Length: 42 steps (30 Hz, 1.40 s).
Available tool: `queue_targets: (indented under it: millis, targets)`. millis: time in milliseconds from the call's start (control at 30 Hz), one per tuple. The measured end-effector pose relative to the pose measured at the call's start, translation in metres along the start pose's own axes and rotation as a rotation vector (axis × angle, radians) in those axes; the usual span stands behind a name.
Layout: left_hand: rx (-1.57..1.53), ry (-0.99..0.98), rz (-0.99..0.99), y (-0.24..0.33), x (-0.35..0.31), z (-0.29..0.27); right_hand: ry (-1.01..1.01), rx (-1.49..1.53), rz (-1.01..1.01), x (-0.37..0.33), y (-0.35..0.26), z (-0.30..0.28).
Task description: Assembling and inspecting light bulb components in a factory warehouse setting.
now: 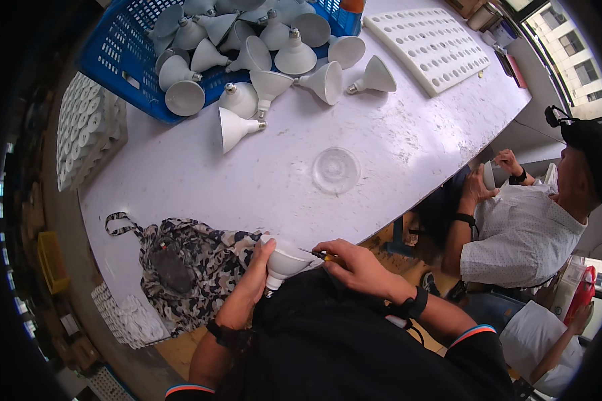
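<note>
A white cone-shaped lamp bulb (287, 263) with a metal screw base is gripped at its side by my left hand (255, 273), its wide rim tilted up and toward the right. My right hand (362, 267) is closed round a small screwdriver-like tool (324, 256) with a black and yellow handle. The thin tip of this tool reaches the bulb's rim; whether it touches cannot be made out. On the table beyond my hands lies a clear round lens disc (336, 171). A camouflage cloth bag (204, 250) lies just left of my left hand.
A blue plastic basket (124, 63) heaped with white bulbs stands at the back left, with several more bulbs (237, 128) before it. Behind right lies a white tray with holes (428, 50). Stacked trays (87, 130) flank the table's left edge. A co-worker (528, 220) sits at right, holding a bulb.
</note>
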<state>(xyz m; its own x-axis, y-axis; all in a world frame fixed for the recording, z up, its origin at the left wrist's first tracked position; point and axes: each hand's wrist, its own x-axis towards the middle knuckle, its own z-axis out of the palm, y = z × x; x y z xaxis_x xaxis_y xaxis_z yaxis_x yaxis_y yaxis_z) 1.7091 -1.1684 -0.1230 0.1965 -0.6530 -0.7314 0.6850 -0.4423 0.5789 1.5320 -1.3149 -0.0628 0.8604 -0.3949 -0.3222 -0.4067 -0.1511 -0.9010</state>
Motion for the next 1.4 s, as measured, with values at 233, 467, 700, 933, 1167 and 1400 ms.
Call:
queue_targets:
  millis: [233,467,700,933,1167,1400]
  targets:
    - [0.368,0.1,0.057,-0.009,0.011,-0.006,-0.037,-0.223,-0.093,0.005,0.015,0.005]
    - [0.504,0.106,0.064,-0.004,0.01,0.003,-0.132,-0.358,-0.015,0.006,0.012,0.008]
    - [0.892,0.053,0.264,-0.003,0.011,0.011,-0.168,-0.397,0.024,0.004,0.012,0.007]
    - [0.886,0.027,0.265,-0.007,0.015,0.009,-0.174,-0.297,0.129,-0.008,0.001,0.005]
    - [0.869,-0.001,0.278,-0.006,0.016,0.008,-0.181,-0.306,0.113,-0.007,0.0,0.004]
    - [0.924,-0.055,0.289,0.0,0.017,0.008,-0.21,-0.222,0.121,0.0,0.003,0.0]
